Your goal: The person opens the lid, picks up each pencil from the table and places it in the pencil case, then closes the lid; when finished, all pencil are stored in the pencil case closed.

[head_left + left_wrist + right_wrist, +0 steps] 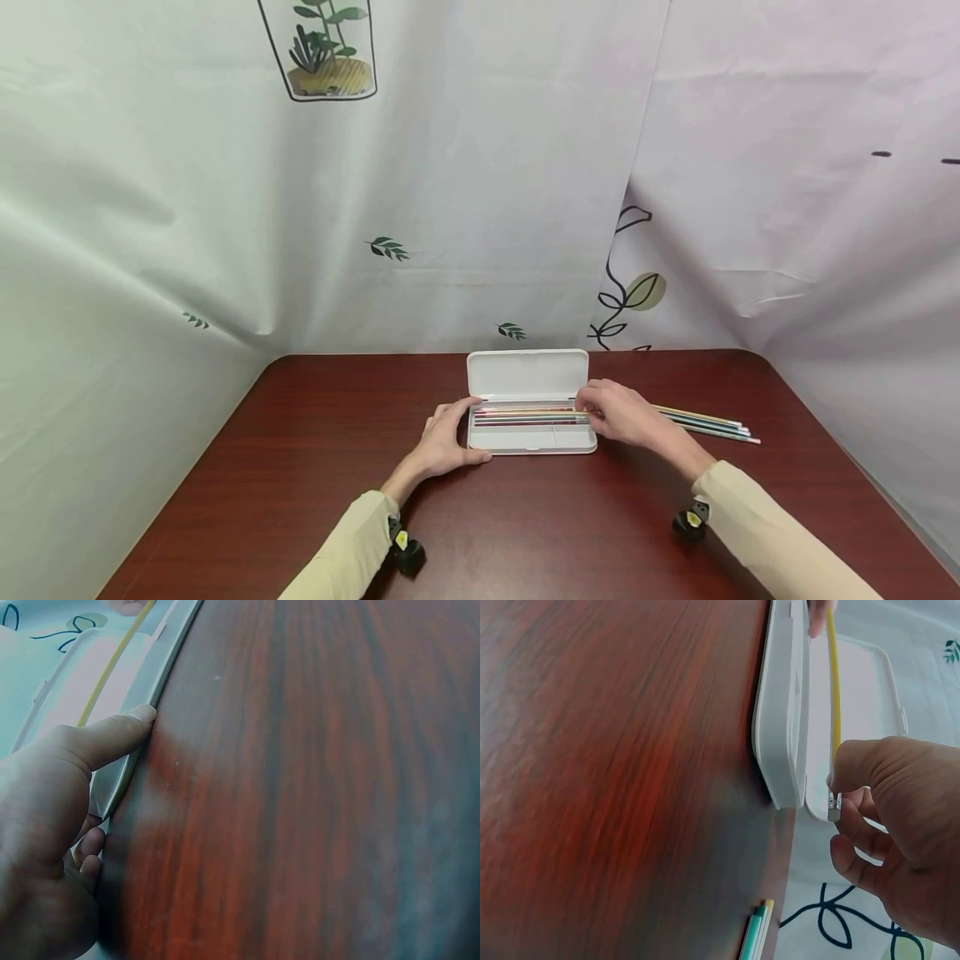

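Observation:
A white pencil case [513, 440] stands on the table with its lid [528, 373] raised at the back. Several pencils [517, 422] lie lengthwise in its long compartment. My left hand [442, 443] holds the case's left end, thumb at the front edge and fingers toward the back. Over the case's right end, my right hand [621, 414] pinches a yellow pencil [835, 690] near its metal-banded end, between thumb and fingers. That pencil runs lengthwise above the case, its other end close to the left hand. Whether it touches the pencils below, I cannot tell.
Several more pencils [712, 425] lie in a loose bunch on the table, right of the case and partly behind the right hand. The dark red wooden table [525, 525] ends at a patterned white curtain [480, 208] behind the case.

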{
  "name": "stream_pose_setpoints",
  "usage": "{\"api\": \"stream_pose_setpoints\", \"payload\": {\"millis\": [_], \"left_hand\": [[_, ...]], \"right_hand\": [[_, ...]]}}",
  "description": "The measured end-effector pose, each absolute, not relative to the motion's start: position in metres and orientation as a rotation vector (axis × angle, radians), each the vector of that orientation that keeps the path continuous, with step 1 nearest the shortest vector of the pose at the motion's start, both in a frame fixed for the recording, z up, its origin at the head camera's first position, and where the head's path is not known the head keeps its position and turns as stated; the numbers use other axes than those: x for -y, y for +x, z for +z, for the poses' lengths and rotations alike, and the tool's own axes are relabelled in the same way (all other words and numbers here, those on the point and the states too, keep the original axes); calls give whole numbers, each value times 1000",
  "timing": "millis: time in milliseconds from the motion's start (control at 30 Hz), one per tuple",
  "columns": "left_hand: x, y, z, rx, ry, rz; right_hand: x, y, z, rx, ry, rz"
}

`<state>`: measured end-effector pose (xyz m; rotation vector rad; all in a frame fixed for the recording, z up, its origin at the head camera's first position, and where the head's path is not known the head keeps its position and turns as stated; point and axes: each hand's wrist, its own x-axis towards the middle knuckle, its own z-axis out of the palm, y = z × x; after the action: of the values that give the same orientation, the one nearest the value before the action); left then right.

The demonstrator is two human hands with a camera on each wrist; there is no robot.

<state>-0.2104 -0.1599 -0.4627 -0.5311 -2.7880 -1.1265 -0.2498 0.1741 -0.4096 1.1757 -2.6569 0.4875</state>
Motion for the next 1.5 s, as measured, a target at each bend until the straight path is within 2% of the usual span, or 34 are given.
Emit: {"api": "stream_pose_setpoints", "payload": {"millis": [767, 1500], "left_hand": [[161, -210, -465, 2784, -544, -1123], [161, -212, -464, 2798, -533, -1119]], "right_hand": [[-151, -253, -414, 2693, 1217, 461], [-153, -253, -414, 2680, 1216, 468]]}}
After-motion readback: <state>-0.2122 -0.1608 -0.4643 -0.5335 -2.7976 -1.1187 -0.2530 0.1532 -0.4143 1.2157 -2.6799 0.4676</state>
